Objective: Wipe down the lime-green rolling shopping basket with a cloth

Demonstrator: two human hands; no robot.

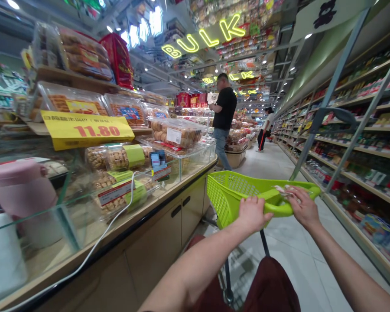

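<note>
A bright green shopping cart (237, 181) with a perforated basket stands right in front of my knees. My left hand (252, 210) is wrapped round the left part of its handle (281, 209), thumb along the bar. Farther right, my right hand (303, 207) is closed over the same handle. A crumpled white piece, like a tissue or thin plastic (282, 189), shows at the right fingertips. What I can see of the basket's inside is its green far wall; the bottom is hidden.
Along the left runs a glass-edged counter (195, 171) with packaged baked goods (175, 132), a yellow price sign (87, 129), a pink container (22, 190) and a white cable (108, 225). A person in black (225, 108) stands ahead. Right are stocked shelves (373, 130) and a grey metal frame (331, 91).
</note>
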